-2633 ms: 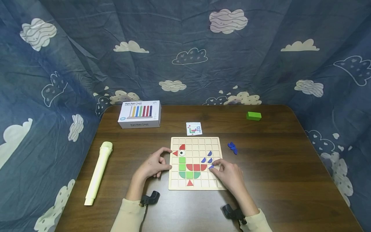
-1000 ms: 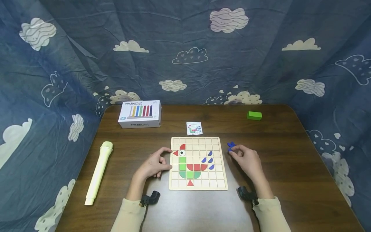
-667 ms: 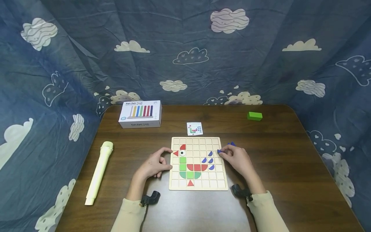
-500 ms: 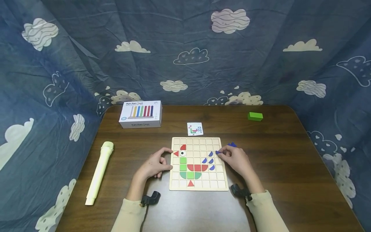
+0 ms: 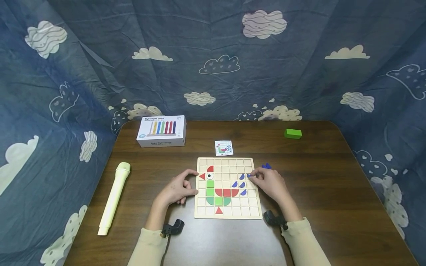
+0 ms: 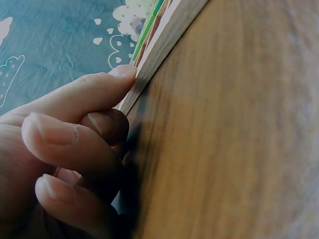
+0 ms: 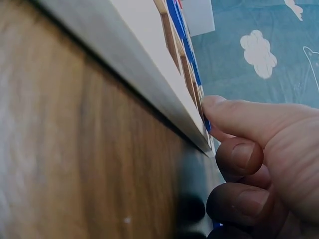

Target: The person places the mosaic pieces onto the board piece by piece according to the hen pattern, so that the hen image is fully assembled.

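A square wooden grid board (image 5: 221, 214) lies on the table, set with red, green and blue pieces and a white eye disc (image 5: 209, 176) in a bird shape. My left hand (image 5: 176, 188) rests against the board's left edge with thumb and index fingertips apart; its other fingers bend under, as the left wrist view shows. My right hand (image 5: 270, 184) pinches a small blue half-round piece (image 5: 248, 176) between thumb and index finger at a right-column cell. Its fingertips cover part of that piece. Several blue pieces (image 5: 242, 184) sit in cells just left of it.
Loose blue pieces (image 5: 266, 166) lie behind my right hand. A small picture card (image 5: 224, 148) lies beyond the board. A white box (image 5: 161, 131) stands at the back left, a green block (image 5: 293, 133) at the back right, a pale-yellow tube (image 5: 114, 199) at the left.
My right hand has set a blue piece on the board, gone to the loose blue pieces, and come back left with another, now lower at a cell. My left hand has stayed put.
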A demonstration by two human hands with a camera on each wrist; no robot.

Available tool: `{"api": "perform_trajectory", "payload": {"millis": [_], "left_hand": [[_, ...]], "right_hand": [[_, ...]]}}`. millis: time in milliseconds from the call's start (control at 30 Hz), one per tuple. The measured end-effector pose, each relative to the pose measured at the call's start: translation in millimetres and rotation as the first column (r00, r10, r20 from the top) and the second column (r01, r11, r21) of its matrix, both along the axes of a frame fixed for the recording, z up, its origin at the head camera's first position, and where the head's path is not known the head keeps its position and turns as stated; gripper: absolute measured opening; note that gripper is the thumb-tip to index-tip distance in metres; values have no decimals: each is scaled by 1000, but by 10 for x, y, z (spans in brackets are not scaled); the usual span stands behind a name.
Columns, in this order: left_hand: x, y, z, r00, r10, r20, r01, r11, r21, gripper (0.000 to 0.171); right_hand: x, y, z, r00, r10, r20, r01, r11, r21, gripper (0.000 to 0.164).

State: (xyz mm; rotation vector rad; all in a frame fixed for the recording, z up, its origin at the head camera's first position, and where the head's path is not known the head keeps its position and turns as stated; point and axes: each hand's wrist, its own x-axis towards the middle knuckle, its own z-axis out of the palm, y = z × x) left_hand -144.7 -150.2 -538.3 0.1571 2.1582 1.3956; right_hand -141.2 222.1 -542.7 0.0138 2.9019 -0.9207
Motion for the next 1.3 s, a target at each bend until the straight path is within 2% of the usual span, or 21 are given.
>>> {"api": "perform_trajectory", "payload": {"millis": [200,333,467,567,667,800,1000,1167,1300], "left_hand": [[3,-5,-24,1000,3,0,-3,1000,-11,60],[2,-5,-40,1000,4,-2,-4,1000,-9,60],[-1,1,-47,1000,0,-6,0,1000,-6,60],[-2,5,-45,1000,-2,-6,1,1000,-10,60],[-1,6,-31,1000,0,-3,0,1000,-16,60],[-1,4,-6,1000,8,-1,-8,1000,-22,61],[-4,2,-4,1000,9,1,-9,1000,-22,61],[-5,2,-4,1000,6,0,-6,1000,-14,61],[-3,3,2,1000,6,4,-6,1000,-8,61]], "right_hand": [[7,-17,-15,1000,-11,-13,11,1000,9,18],[3,46,-32,999,-25,-27,24,999,-37,21],[8,261,-17,988,-128,-92,118,987,-112,26],[24,451,3,971,-212,-114,198,973,-117,31],[30,562,4,971,-226,-82,220,973,-70,38],[2,558,-15,976,-216,-37,216,976,11,46],[-43,444,-42,966,-249,-64,255,959,124,51],[-74,410,-58,959,-273,-74,281,949,145,48],[-77,424,-58,962,-266,-61,272,952,141,44]]}}
